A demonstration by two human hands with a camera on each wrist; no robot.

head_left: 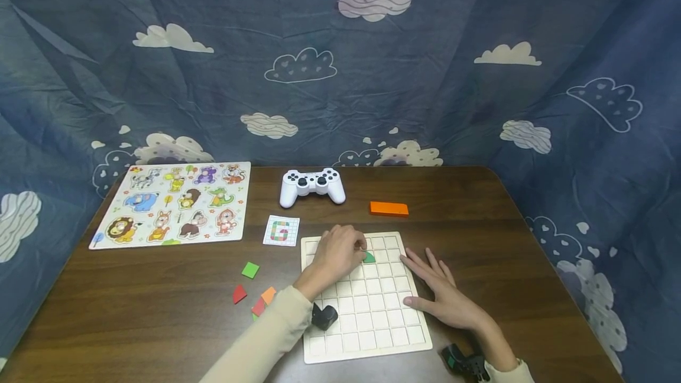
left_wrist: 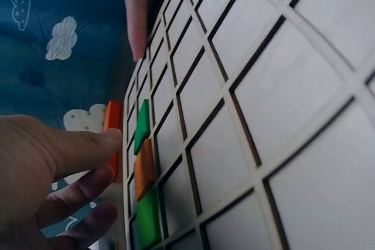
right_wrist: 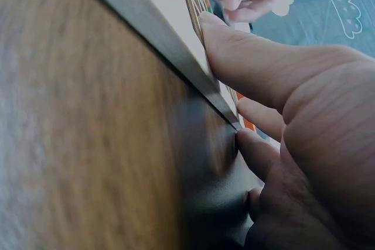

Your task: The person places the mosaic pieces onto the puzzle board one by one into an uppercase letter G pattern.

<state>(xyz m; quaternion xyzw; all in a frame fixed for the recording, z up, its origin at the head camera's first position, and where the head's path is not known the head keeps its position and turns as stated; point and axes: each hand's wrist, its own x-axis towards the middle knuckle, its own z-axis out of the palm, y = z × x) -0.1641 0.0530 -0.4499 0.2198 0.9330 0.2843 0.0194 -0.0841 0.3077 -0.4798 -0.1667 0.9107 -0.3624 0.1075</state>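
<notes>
A pale wooden grid board [head_left: 367,324] lies in front of me. My left hand [head_left: 336,253] hovers over its far part, thumb and fingers loosely bent with nothing between them. Right by those fingertips, a green quarter-round tile [head_left: 369,257] sits in the grid. In the left wrist view an orange tile [left_wrist: 144,169] and a lighter green tile [left_wrist: 148,221] line up beside it, mostly hidden by the hand in the head view. My right hand [head_left: 444,294] rests at the board's right edge, thumb on the rim and fingers spread beyond it.
Loose tiles lie left of the board, including a green square [head_left: 250,270], a red piece [head_left: 239,294] and an orange one [head_left: 268,295]. Behind are a pattern card [head_left: 281,231], a white game controller [head_left: 312,187], an orange block [head_left: 389,209] and an animal puzzle board [head_left: 175,203].
</notes>
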